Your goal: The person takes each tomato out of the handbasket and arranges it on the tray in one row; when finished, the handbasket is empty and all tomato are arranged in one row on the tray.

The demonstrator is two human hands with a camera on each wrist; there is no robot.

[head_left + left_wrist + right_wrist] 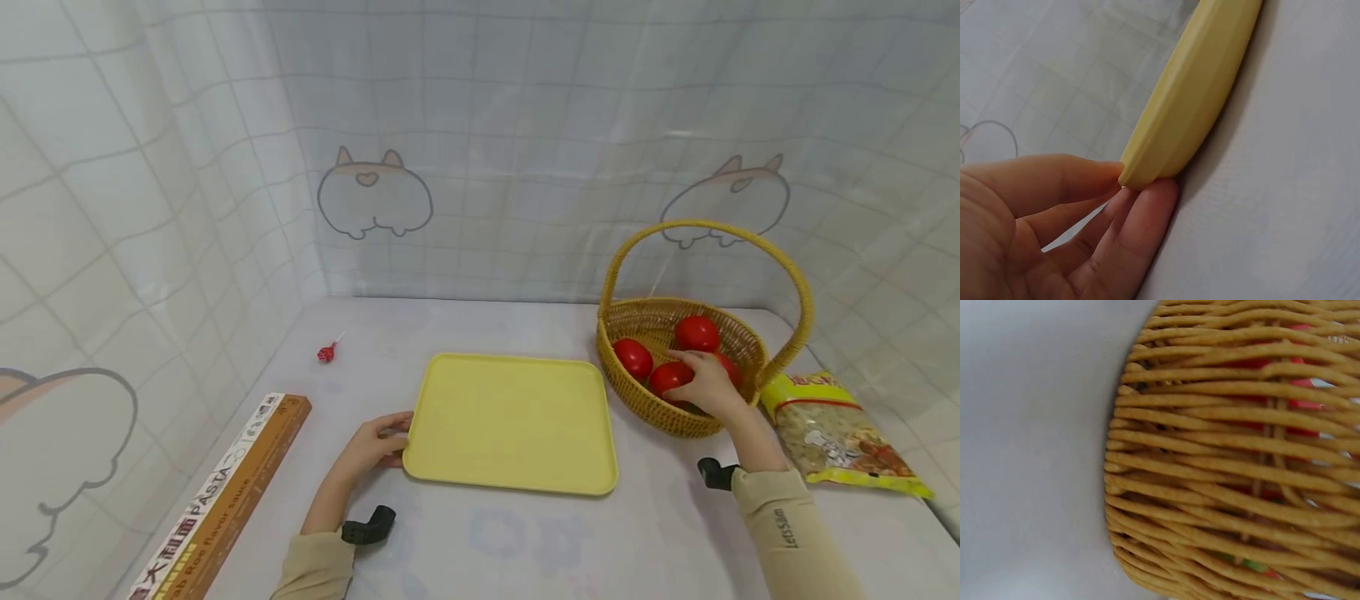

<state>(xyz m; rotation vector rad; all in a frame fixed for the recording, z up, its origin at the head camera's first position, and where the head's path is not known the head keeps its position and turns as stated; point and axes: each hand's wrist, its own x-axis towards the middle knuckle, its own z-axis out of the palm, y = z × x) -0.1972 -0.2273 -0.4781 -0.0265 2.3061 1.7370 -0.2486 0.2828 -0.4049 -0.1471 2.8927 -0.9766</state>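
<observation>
While fingers of the left hand (367, 450) pinch the tray (513, 425), those of the right hand (711, 385) curl round a fruit (666, 379), likely slippery, best cupped at its sides.

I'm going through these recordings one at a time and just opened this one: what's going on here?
A person has both hands at work. The left hand holds the left edge of the yellow tray between thumb and fingers. The right hand reaches into the wicker basket, its fingers at a red round item; whether it grips it yet is hard to tell. More red items sit in the basket.
</observation>
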